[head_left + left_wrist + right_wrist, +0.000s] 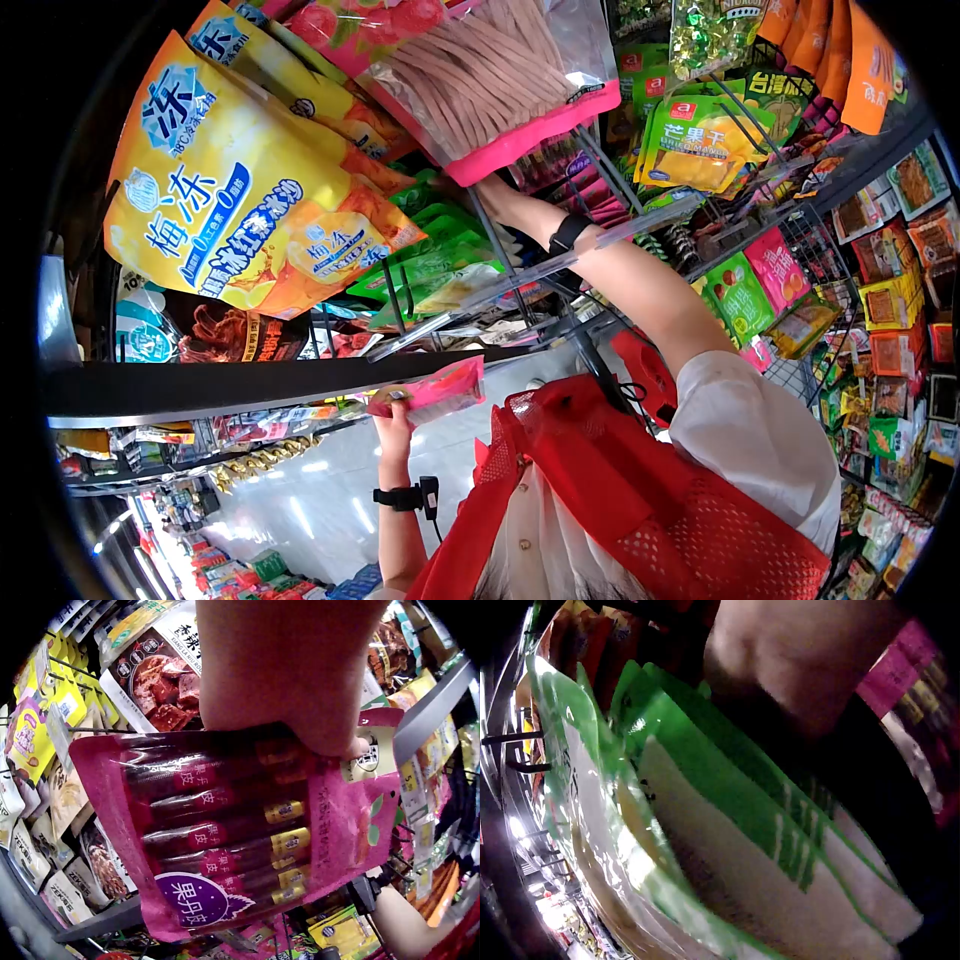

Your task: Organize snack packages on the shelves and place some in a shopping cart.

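Observation:
My left hand grips a pink bag of fruit rolls low beside the shelf. In the left wrist view the bag's clear window shows several dark rolls with gold bands, and my thumb lies on its top corner. My right arm reaches into the hanging rack, so the right hand is partly hidden behind a large pink-edged bag of long sticks. The right wrist view has that hand above green and white packets; its fingers are lost in shadow and I cannot tell what they hold.
Large yellow pouches hang at the left of the rack. Metal hooks and clear label holders stick out around the right forearm. A dark shelf edge runs above the left hand. Dried mango packets hang at the upper right.

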The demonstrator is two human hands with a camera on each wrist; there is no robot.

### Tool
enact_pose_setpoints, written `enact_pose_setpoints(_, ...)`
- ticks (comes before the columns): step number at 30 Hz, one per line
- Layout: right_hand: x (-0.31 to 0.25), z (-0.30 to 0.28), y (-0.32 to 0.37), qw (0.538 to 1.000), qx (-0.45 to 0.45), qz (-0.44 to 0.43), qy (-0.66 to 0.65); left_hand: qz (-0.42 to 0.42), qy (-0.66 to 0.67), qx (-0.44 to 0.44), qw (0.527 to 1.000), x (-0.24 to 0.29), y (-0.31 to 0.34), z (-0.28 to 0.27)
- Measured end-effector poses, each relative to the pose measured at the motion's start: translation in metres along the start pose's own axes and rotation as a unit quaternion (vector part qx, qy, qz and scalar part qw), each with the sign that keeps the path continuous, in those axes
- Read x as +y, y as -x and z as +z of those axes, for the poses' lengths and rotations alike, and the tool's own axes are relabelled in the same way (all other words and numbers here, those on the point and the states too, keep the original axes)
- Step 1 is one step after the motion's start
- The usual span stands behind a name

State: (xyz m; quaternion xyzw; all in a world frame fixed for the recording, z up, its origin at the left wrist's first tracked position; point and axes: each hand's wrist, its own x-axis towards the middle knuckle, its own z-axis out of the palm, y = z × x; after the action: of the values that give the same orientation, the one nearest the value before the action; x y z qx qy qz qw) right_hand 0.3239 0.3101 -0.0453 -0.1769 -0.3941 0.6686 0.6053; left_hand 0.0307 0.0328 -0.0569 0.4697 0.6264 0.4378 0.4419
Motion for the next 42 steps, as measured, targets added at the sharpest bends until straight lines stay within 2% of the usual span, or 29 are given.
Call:
enact_pose_setpoints(2, -0.001, -0.005, -0.006, 0.998, 0.006, -0.042, 0.043, 0.022, -0.022, -0.003, 1.000, -0.001, 0.000, -0.003)
enact_pose_setpoints(5, 0.002, -0.018, -0.019, 0.991, 0.022, -0.097, 0.091, -0.026, 0.003, 0.011, 1.000, 0.009, 0.005, 0.006)
enact_pose_setpoints(7, 0.002, -0.022, -0.024, 0.987, 0.029, -0.113, 0.106, 0.045, 0.010, 0.038, 0.998, 0.004, 0.004, 0.009)
enact_pose_setpoints(8, 0.003, -0.024, -0.026, 0.986, 0.030, -0.116, 0.111, 0.045, 0.010, 0.038, 0.998, 0.004, 0.004, 0.008)
enact_pose_setpoints(10, 0.002, -0.024, -0.027, 0.986, 0.032, -0.113, 0.117, 0.012, 0.000, 0.006, 1.000, 0.005, 0.008, 0.004)
enact_pose_setpoints(17, 0.010, -0.024, -0.025, 0.984, 0.039, -0.090, 0.150, -0.019, 0.052, 0.015, 0.998, 0.015, 0.026, 0.010)
enact_pose_setpoints(20, 0.012, -0.022, -0.021, 0.979, 0.038, -0.085, 0.179, 0.001, 0.003, 0.016, 1.000, 0.006, 0.034, 0.000)
enact_pose_setpoints(22, 0.014, -0.022, -0.015, 0.975, 0.037, -0.080, 0.204, -0.011, 0.012, 0.058, 0.998, -0.009, 0.045, -0.007)
enact_pose_setpoints(25, 0.010, -0.019, -0.006, 0.964, 0.042, -0.074, 0.252, -0.039, -0.022, 0.049, 0.998, -0.001, 0.053, -0.010)
enact_pose_setpoints(26, 0.008, -0.017, -0.004, 0.960, 0.045, -0.073, 0.268, -0.006, 0.025, 0.046, 0.999, -0.008, 0.055, -0.012)
enact_pose_setpoints(29, 0.002, -0.012, 0.006, 0.939, 0.059, -0.066, 0.332, 0.033, 0.009, 0.037, 0.999, -0.022, 0.052, -0.023)
enact_pose_setpoints(31, -0.003, -0.009, 0.014, 0.908, 0.086, -0.079, 0.402, 0.054, 0.023, 0.043, 0.997, 0.016, 0.061, -0.006)
enact_pose_setpoints(32, -0.006, -0.005, 0.023, 0.884, 0.108, -0.085, 0.446, 0.070, 0.033, 0.050, 0.996, 0.028, 0.066, -0.002)
enact_pose_setpoints(33, -0.020, 0.008, 0.044, 0.853, 0.146, -0.127, 0.485, 0.076, 0.037, 0.045, 0.995, 0.021, 0.065, -0.010)
enact_pose_setpoints(35, -0.045, 0.013, 0.076, 0.918, 0.074, 0.054, 0.387, 0.045, -0.016, -0.003, 0.999, 0.004, 0.061, -0.029)
enact_pose_setpoints(36, -0.021, -0.027, 0.084, 0.890, 0.089, -0.004, 0.447, 0.064, -0.006, -0.001, 0.998, 0.015, 0.066, -0.024)
enact_pose_setpoints(37, 0.005, -0.061, 0.087, 0.855, 0.102, -0.060, 0.505, 0.090, -0.012, -0.008, 0.996, -0.001, 0.064, -0.031)
enact_pose_setpoints(38, -0.031, -0.014, 0.112, 0.835, 0.095, -0.007, 0.542, 0.085, -0.015, -0.024, 0.996, -0.002, 0.065, -0.037)
enact_pose_setpoints(39, -0.040, -0.002, 0.137, 0.820, 0.065, -0.031, 0.567, 0.077, -0.016, -0.038, 0.996, -0.005, 0.068, -0.042)
enact_pose_setpoints(40, -0.046, 0.009, 0.160, 0.816, 0.080, -0.009, 0.572, 0.079, -0.009, -0.044, 0.996, 0.001, 0.075, -0.043)
enact_pose_setpoints(41, -0.046, 0.020, 0.181, 0.811, 0.095, 0.012, 0.577, 0.115, -0.017, -0.042, 0.992, 0.014, 0.085, -0.042)
enact_pose_setpoints(42, -0.034, 0.029, 0.209, 0.802, 0.122, -0.014, 0.584, 0.146, -0.026, -0.039, 0.988, 0.017, 0.093, -0.042)
